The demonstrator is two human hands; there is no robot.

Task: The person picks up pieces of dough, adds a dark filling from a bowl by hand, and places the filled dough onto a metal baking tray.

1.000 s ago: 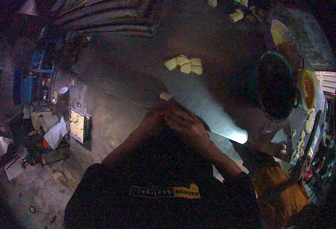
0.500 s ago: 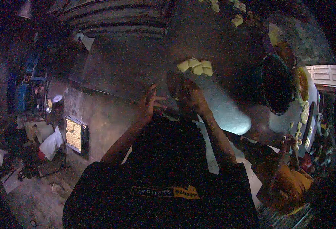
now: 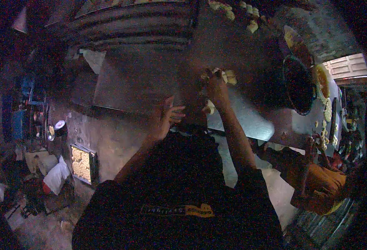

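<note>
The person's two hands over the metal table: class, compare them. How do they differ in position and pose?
The right hand is stretched far forward, at the cluster of pale yellow pieces on the metal table; the left hand is drawn back near the table's front edge. The right hand's fingers are bunched at the pieces, while the left hand's fingers are spread loosely and hold nothing visible. Both are bare, with bare forearms.

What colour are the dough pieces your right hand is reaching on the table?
Pale yellow; the dough pieces by the right hand show best in the head view.
</note>
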